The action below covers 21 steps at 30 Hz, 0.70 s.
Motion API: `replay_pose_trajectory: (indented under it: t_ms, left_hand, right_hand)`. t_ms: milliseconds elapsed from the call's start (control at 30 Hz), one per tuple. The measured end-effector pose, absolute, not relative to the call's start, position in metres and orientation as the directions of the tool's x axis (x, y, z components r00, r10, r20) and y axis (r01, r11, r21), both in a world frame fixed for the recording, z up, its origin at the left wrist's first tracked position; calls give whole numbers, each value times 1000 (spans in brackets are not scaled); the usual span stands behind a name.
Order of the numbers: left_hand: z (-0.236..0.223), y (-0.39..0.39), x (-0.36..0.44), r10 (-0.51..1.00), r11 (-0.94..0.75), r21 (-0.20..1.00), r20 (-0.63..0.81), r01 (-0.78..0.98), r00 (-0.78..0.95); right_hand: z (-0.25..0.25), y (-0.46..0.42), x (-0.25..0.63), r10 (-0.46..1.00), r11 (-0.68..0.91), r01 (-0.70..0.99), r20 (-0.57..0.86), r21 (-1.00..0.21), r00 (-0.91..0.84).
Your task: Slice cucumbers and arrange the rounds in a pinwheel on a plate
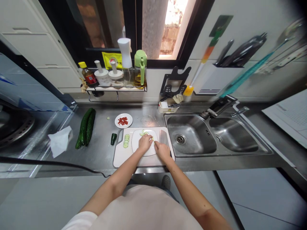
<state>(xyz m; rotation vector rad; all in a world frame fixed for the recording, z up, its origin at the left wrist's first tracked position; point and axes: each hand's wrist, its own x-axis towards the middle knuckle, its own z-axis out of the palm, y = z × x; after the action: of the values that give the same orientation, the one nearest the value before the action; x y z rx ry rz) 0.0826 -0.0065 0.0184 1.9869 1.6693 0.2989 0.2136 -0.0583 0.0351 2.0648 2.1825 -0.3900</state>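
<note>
Cucumber slices (pixel 143 132) on white plate (pixel 135 141), partly behind left hand (pixel 145 143); right hand (pixel 163 151) alongside, both half-curled, hold unclear

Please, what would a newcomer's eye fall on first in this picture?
Probably the bright red pieces, on a small plate just beyond the cutting board. Next, perhaps, the large plate on that board, where the person's left grip and right grip are close together. The long green cucumbers stand out too, lying on the counter left of the board.
</note>
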Motion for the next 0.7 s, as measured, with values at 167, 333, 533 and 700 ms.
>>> replay_pose_trajectory:
  t_ms: [167, 333, 533, 700]
  left_hand:
    - [20, -7, 83, 962, -99, 517, -170, 851, 215]
    - [23, -7, 84, 959, -102, 505, -178, 857, 219]
    - [23, -7, 85, 957, -92, 490, -196, 867, 212]
    - [24, -6, 84, 959, -94, 501, -185, 860, 213]
  right_hand:
    - [37, -58, 213, 961, 35, 994, -270, -101, -61]
    - [39, -57, 211, 961, 41, 995, -270, -89, -63]
    - [42, -52, 210, 953, 46, 995, -295, -91, -71]
    - [46, -48, 210, 950, -3, 990, -309, -137, -40]
